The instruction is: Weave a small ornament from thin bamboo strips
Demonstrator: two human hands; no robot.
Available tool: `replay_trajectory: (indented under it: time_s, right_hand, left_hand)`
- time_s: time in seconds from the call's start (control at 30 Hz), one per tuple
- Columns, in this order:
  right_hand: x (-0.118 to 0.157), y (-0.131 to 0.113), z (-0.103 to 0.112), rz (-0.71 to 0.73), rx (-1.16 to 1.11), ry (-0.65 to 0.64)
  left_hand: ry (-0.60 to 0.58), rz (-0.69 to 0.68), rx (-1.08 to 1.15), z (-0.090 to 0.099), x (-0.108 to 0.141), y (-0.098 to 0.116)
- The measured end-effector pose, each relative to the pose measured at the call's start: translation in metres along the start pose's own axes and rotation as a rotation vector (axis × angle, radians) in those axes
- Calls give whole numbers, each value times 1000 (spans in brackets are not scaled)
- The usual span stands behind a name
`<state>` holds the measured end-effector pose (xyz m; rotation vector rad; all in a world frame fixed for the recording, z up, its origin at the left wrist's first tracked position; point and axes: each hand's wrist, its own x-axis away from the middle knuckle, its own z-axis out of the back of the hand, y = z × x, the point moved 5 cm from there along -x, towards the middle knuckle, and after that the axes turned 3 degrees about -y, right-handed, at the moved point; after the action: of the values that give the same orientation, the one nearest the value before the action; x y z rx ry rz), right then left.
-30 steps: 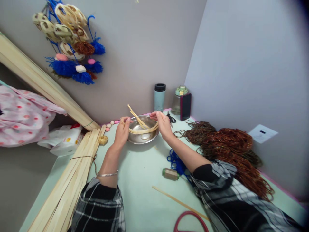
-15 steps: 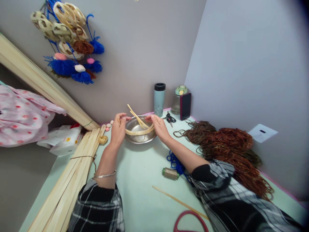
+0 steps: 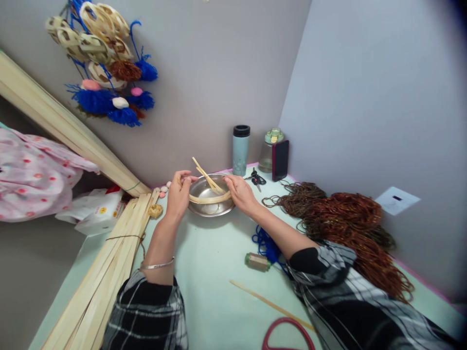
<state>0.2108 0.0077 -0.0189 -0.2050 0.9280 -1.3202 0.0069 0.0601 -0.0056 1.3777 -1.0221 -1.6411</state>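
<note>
A pale bent strip (image 3: 209,200) curves across the front of a shiny metal bowl (image 3: 212,210). My left hand (image 3: 178,195) pinches the strip's left end, beside the bowl's left rim. At the right side, my right hand (image 3: 240,192) grips the other end between thumb and fingers. More thin pale strips (image 3: 206,176) lean inside the bowl, their tips sticking up past its back rim. A silver bracelet circles my left wrist.
Bundled flat strips (image 3: 105,262) lie at the left, near a small woven ball (image 3: 155,210). Behind stand a blue tumbler (image 3: 240,151), a bottle and a phone (image 3: 280,160). Brown cord (image 3: 350,233) fills the right; a thread spool (image 3: 257,261) and red scissors handle (image 3: 288,321) are nearer.
My right hand has shifted slightly, its fingers closing nearer the bowl's rim. The strip's curve has altered a little. My left hand has hardly moved.
</note>
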Motion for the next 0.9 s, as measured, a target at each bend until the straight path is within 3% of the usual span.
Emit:
replay_trajectory:
  time_s: [0.37, 0.7, 0.9]
  right_hand:
    - [0, 15, -2, -30, 101, -54]
    - [3, 11, 3, -121, 321, -193]
    - [5, 2, 0, -73, 305, -240]
  left_hand:
    - [-1, -14, -46, 0, 0, 10]
    - [24, -53, -114, 7, 0, 23]
    - [10, -77, -138, 3, 1, 28]
